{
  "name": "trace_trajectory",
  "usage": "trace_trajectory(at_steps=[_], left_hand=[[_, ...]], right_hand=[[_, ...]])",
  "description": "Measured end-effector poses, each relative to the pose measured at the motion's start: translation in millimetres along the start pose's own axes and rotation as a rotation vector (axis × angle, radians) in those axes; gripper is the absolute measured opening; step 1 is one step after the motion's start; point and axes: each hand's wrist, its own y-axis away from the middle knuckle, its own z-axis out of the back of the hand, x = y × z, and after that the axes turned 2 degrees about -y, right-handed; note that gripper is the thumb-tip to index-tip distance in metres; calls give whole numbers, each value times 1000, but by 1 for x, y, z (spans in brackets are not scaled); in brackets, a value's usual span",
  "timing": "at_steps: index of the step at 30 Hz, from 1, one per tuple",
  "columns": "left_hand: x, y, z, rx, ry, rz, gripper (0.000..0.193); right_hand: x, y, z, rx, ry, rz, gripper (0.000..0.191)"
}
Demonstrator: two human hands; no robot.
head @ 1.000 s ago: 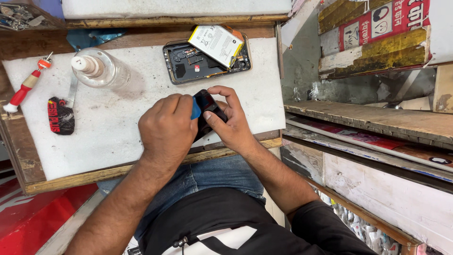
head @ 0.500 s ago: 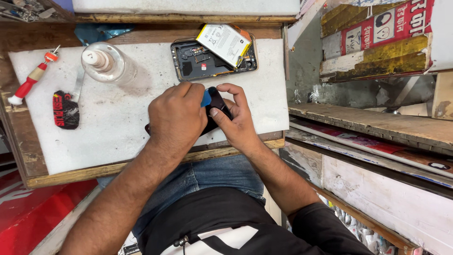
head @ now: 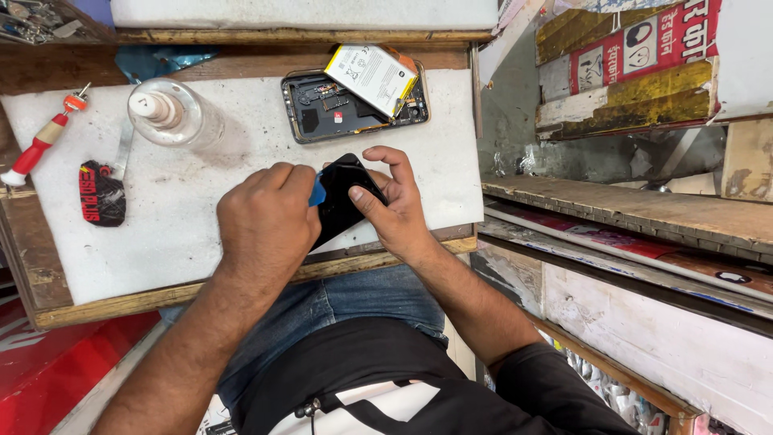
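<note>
Work surface: white foam mat [head: 193, 242] on a wooden bench, its near edge [head: 121, 302] running along the person's lap. The left hand [head: 266, 225] is closed around a small blue pick [head: 317, 192], pressing it against the left edge of a glossy black phone panel [head: 342, 197]. The right hand [head: 398, 205] grips that panel from its right side, thumb on the face, fingers curled over the top. The panel sits tilted at the mat's near edge, at 6 o'clock from the opened phone body [head: 346, 109].

Free mat lies at 9 o'clock from the hands, up to a black-and-red tool [head: 102, 193]. A clear bottle [head: 173, 113] stands at 10 o'clock, well apart; a red-handled screwdriver [head: 40, 141] lies beyond it at the mat's left edge. The mat's right edge ends just beside the right hand.

A white-labelled rectangular battery [head: 372, 76] lies askew over the phone body. At 2 o'clock, a red-and-white printed sign [head: 644, 40] hangs on a worn yellow wall.
</note>
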Motion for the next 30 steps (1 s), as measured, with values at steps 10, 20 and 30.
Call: trace_trajectory(at_steps=[10, 20, 30], left_hand=[[25, 34, 11, 45, -49, 75, 28], [36, 49, 13, 19, -30, 126, 19], [-4, -4, -10, -144, 84, -27, 20]], right_hand=[[1, -3, -2, 13, -27, 2, 53], [10, -7, -1, 35, -6, -88, 63], [10, -5, 0, 48, -16, -111, 57]])
